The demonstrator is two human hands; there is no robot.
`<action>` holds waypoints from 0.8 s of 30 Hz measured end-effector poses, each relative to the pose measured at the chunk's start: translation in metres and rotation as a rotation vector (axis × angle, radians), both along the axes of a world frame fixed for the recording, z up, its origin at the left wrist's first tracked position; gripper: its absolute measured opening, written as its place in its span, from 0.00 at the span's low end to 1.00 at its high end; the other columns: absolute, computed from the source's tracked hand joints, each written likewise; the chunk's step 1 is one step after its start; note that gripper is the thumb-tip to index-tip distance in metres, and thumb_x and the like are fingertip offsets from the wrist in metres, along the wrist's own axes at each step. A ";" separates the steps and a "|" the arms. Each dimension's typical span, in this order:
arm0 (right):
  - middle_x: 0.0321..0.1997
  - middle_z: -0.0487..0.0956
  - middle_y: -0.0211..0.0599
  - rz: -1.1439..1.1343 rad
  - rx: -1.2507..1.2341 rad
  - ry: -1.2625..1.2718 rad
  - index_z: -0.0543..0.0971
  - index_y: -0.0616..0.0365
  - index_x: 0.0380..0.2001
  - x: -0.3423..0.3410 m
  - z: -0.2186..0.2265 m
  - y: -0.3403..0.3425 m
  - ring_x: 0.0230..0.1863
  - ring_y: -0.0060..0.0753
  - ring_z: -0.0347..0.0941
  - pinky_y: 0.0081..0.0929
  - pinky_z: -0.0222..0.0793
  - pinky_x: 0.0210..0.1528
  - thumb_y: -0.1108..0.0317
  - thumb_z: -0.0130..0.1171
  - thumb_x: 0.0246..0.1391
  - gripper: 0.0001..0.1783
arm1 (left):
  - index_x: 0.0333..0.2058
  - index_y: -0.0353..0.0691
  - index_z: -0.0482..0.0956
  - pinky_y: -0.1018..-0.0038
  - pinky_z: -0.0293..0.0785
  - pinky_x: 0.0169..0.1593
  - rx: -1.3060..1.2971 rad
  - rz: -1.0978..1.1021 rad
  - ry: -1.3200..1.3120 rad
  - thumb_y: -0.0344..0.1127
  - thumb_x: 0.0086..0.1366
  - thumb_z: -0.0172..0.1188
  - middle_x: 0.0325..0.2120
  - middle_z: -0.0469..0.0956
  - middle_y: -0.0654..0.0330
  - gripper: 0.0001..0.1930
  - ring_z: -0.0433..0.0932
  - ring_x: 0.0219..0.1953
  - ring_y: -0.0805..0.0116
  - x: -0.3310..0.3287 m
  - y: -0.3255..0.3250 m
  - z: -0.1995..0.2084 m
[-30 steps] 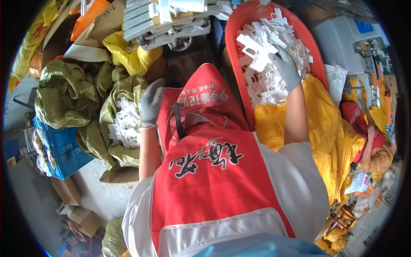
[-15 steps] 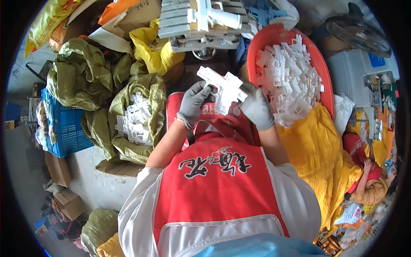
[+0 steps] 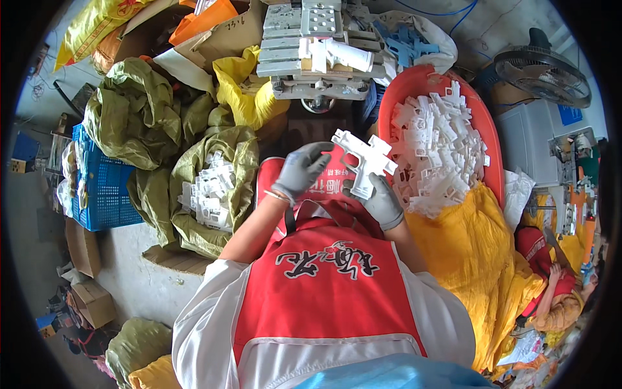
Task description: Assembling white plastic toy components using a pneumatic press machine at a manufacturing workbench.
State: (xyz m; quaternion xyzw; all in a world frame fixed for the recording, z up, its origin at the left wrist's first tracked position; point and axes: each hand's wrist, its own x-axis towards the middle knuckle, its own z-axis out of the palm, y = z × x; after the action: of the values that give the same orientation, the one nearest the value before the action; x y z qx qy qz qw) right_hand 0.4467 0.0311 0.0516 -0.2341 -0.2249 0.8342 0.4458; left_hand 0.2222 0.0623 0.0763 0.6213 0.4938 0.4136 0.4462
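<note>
Over the red apron, I've got R hand gripping a white pistol-shaped pc. L hand is loosely open just beside it rn.

workshop: white parts heaped in red tub right of my grip, slatted metal stand beyond, filled green sack left.
</note>
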 end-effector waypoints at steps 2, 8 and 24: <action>0.55 0.71 0.45 -0.052 0.004 -0.036 0.59 0.62 0.60 0.008 -0.004 0.000 0.49 0.42 0.74 0.40 0.70 0.55 0.56 0.41 0.63 0.28 | 0.44 0.35 0.77 0.71 0.74 0.44 0.141 0.089 0.165 0.35 0.63 0.57 0.36 0.79 0.51 0.14 0.79 0.39 0.61 -0.019 0.009 0.031; 0.50 0.75 0.36 -0.206 0.045 -0.141 0.65 0.57 0.57 0.038 -0.005 0.006 0.36 0.30 0.75 0.29 0.73 0.38 0.46 0.38 0.63 0.30 | 0.43 0.37 0.77 0.66 0.73 0.45 0.561 0.268 0.447 0.32 0.61 0.55 0.37 0.79 0.51 0.12 0.77 0.40 0.53 -0.058 0.063 0.108; 0.50 0.72 0.37 -0.427 0.465 -0.719 0.63 0.62 0.59 0.057 0.089 0.068 0.47 0.25 0.70 0.25 0.68 0.47 0.64 0.43 0.63 0.23 | 0.44 0.37 0.75 0.72 0.75 0.30 0.575 0.053 0.353 0.27 0.60 0.54 0.27 0.80 0.58 0.12 0.80 0.26 0.66 -0.052 0.149 0.129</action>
State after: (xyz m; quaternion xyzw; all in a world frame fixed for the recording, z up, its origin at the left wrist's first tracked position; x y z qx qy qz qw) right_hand 0.5033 0.0990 0.1402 -0.4429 -0.4924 0.5177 0.5416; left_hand 0.1699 0.2108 0.2052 0.7706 0.4427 0.4335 0.1493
